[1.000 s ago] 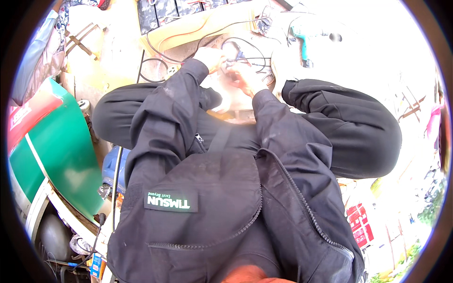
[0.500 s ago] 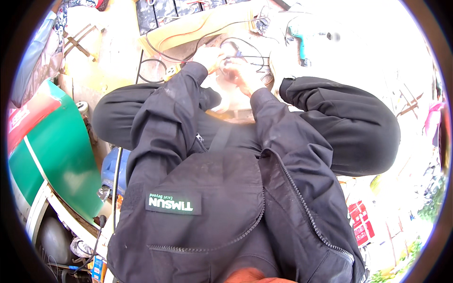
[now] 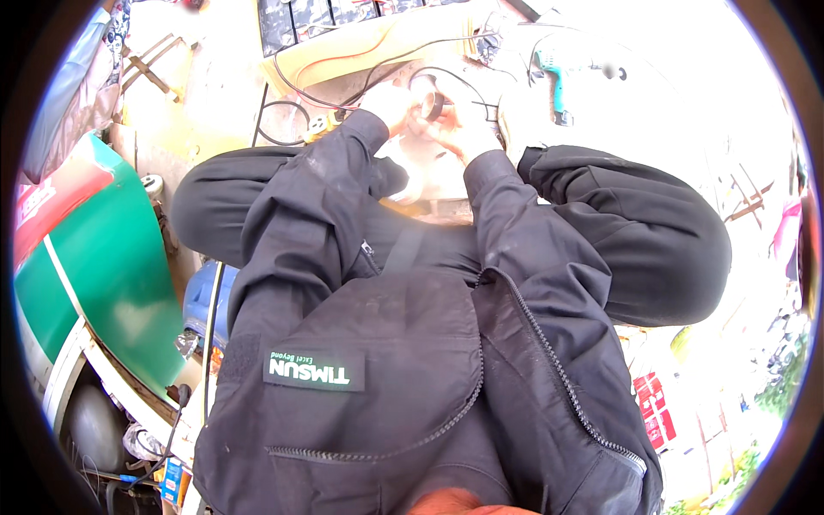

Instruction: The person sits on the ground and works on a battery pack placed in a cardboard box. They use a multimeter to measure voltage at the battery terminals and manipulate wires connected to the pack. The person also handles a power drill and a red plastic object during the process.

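My left hand and my right hand meet in front of my crossed legs, both washed out by glare. Between their fingertips is a dark ring like a tape roll, with my right fingers curled on it. My left fingers are bent beside the ring; what they grip is too bright to make out. Black cables loop just beyond my hands, and a yellow socket block lies left of my left wrist.
Black panels and yellowish board lie ahead. A teal drill is front right, crossed rods far right, and a green-red sheet, white frame and blue container are on my left.
Both hands have shifted slightly up and forward. The dark ring now shows upright between them, where earlier mostly cables and fingers showed.
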Demonstrator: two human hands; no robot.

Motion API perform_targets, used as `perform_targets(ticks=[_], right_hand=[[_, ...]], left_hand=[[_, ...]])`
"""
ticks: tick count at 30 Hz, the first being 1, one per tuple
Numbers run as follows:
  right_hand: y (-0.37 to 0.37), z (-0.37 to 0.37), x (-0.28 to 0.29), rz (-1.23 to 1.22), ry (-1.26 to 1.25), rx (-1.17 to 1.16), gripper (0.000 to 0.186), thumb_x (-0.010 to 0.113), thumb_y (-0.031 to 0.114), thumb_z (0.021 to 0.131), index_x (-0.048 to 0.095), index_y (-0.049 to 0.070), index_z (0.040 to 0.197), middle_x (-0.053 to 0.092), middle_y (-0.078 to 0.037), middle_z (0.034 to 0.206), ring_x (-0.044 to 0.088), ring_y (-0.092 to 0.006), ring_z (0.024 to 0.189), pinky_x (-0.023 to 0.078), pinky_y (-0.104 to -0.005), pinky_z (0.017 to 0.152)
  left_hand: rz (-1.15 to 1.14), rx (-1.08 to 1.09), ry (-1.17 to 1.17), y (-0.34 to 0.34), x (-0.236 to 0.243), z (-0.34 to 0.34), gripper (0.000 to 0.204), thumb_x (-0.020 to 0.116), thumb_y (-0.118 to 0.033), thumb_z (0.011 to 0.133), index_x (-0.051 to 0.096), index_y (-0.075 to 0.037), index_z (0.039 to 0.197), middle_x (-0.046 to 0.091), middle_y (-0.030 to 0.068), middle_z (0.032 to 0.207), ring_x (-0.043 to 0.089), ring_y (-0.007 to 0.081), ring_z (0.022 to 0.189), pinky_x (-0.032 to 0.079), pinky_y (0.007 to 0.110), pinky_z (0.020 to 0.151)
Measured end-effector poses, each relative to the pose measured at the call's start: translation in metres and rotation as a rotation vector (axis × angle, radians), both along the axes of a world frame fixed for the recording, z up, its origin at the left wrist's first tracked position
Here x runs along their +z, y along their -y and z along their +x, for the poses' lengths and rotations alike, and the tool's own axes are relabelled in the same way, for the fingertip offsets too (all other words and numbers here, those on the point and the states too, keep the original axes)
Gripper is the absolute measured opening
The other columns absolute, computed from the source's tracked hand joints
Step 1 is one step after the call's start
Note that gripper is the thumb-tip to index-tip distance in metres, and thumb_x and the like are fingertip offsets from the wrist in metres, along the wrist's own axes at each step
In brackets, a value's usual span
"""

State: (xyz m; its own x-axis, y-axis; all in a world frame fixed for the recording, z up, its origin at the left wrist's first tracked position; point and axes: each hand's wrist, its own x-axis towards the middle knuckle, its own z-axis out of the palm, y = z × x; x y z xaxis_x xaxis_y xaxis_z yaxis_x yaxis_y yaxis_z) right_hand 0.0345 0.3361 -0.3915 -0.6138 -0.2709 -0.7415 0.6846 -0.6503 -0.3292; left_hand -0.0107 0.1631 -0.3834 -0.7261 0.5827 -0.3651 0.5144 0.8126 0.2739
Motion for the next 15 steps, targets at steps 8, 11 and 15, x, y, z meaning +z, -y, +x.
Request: perform_targets(ticks=[8, 11, 15], right_hand=[[-0.012, 0.017, -0.036, 0.326, 0.083, 0.059, 0.049, 0.046, 0.039, 0.096, 0.054, 0.0, 0.125, 0.059, -0.019, 0.121, 0.058, -0.0322, 0.113, 0.05, -0.0446, 0.089], [-0.017, 0.037, -0.077, 0.403, -0.009, 0.258, 0.043, 0.051, 0.028, 0.093, 0.055, 0.002, 0.126, 0.061, -0.014, 0.117, 0.058, -0.028, 0.109, 0.048, -0.0405, 0.09], [0.002, 0.034, -0.091, 0.31, -0.139, 0.01, 0.025, 0.061, 0.018, 0.086, 0.064, 0.004, 0.107, 0.063, -0.006, 0.097, 0.057, -0.0171, 0.087, 0.046, -0.0314, 0.078]], left_hand=[[0.008, 0.225, 0.303, -0.014, 0.006, -0.006, 0.031, 0.056, -0.033, 0.089, 0.073, -0.007, 0.094, 0.07, 0.0187, 0.089, 0.067, 0.0372, 0.085, 0.051, 0.045, 0.08], [-0.013, 0.249, 0.305, -0.028, 0.016, -0.014, 0.042, 0.052, -0.043, 0.091, 0.074, -0.007, 0.091, 0.069, 0.0205, 0.087, 0.067, 0.0376, 0.084, 0.05, 0.045, 0.08], [0.003, 0.31, 0.402, -0.029, 0.002, -0.02, 0.05, 0.047, -0.048, 0.092, 0.074, -0.007, 0.089, 0.069, 0.0208, 0.088, 0.067, 0.0357, 0.087, 0.049, 0.043, 0.083]])
